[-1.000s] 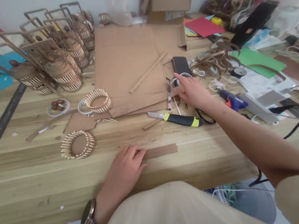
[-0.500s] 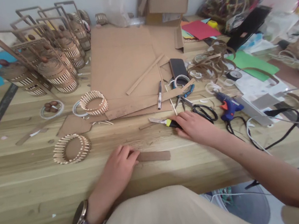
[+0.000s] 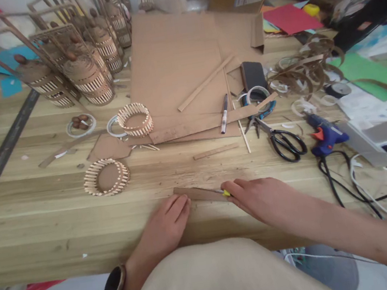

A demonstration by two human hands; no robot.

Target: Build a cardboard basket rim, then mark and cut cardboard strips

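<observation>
A short brown cardboard strip [image 3: 198, 192] lies on the wooden table in front of me. My left hand [image 3: 166, 224] grips its left end, thumb and fingers together, pressing it to the tabletop. In my right hand [image 3: 263, 198] is a utility knife [image 3: 226, 192], its yellow tip showing past the fingers. The blade lies along the strip's right part, and the hand covers most of the handle. Farther left stands a ring of small wooden sticks on a cardboard base [image 3: 106, 177]. Behind the strip rests a narrow cardboard piece [image 3: 215, 151].
Black-handled scissors [image 3: 288, 144] and a blue glue gun [image 3: 328, 136] with cables lie to the right. A large cardboard sheet [image 3: 173, 65], a marker [image 3: 224, 114] and a second stick ring [image 3: 134, 120] are farther back. Several stick lanterns [image 3: 88, 81] stand at the back left.
My right hand has brought the utility knife down from behind onto the cardboard strip. My left hand still holds the strip, now tilted the other way. The view has shifted.
</observation>
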